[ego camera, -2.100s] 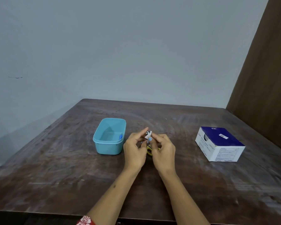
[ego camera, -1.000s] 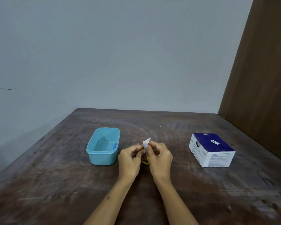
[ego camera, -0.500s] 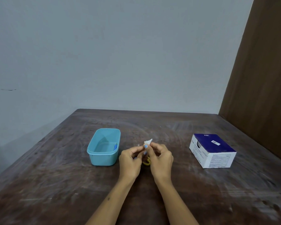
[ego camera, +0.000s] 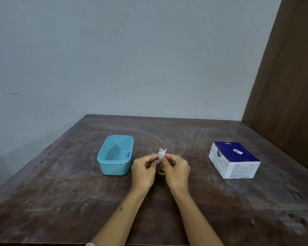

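Over the middle of the dark wooden table (ego camera: 64, 201), my left hand (ego camera: 142, 169) and my right hand (ego camera: 177, 170) meet fingertip to fingertip. Together they pinch a small white packet (ego camera: 162, 152), whose corner sticks up above the fingers. A yellow object (ego camera: 161, 173) shows between and below the hands; most of it is hidden. To the left stands an open light-blue plastic container (ego camera: 103, 160) with a small blue item (ego camera: 127, 155) against its right inner wall.
A white and dark-blue cardboard box (ego camera: 234, 159) lies on the table's right side. A brown wooden panel (ego camera: 288, 86) rises along the right edge. A pale wall stands behind the table's far edge.
The packet's white corner sticks up a little more above the fingers than before. Both hands stay together at the same spot, and the view shifts slightly.
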`<state>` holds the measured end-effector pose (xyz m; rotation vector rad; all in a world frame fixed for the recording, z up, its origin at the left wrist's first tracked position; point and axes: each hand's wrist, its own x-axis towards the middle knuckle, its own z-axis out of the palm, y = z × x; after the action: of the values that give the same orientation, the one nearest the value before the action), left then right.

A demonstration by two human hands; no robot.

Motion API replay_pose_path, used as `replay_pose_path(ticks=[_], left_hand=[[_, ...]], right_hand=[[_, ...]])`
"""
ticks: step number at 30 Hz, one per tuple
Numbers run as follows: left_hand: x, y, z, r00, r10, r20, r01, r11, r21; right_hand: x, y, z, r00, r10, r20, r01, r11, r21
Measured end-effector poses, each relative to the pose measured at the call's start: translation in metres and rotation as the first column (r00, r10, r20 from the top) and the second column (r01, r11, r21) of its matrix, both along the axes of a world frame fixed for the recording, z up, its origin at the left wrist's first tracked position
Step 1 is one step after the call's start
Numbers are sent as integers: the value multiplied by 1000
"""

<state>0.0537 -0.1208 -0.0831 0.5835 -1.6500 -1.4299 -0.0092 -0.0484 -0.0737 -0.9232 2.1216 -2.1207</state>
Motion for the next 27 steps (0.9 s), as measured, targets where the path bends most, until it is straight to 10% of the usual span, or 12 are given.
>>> replay_pose_path(ticks=[27], left_hand=[[1,2,4,998,-62,-28,64,993,101]], right_hand=[[1,1,4,996,-74,-59,73,997,-22]])
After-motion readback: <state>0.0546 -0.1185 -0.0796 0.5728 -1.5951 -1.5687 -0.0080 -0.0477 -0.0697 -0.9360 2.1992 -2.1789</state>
